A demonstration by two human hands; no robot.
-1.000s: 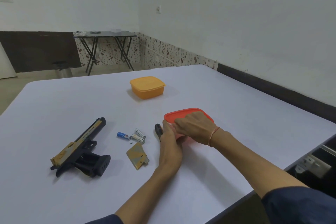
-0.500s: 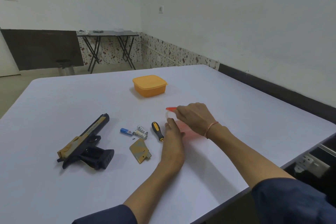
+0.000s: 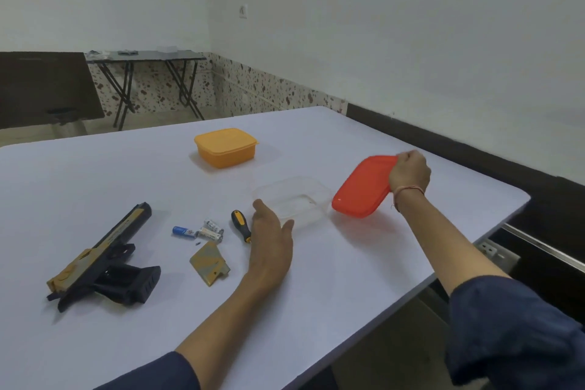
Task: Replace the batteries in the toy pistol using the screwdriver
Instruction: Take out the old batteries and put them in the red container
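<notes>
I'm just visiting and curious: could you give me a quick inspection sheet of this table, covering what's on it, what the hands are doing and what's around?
Surface: white table, things spread over it.
Job's things: toy pistol lying on its side; gold cover plate and a tiny screw lying apart from it; loose batteries; screwdriver lying beside them.
Clutter: clear container with no lid on; closed orange box farther back.
Hands: left hand open, at the clear container's near edge; right hand grips the red lid, tilted above the table.
Cables: nothing seen.
Surroundings: folding table by the far wall; wall socket.
</notes>
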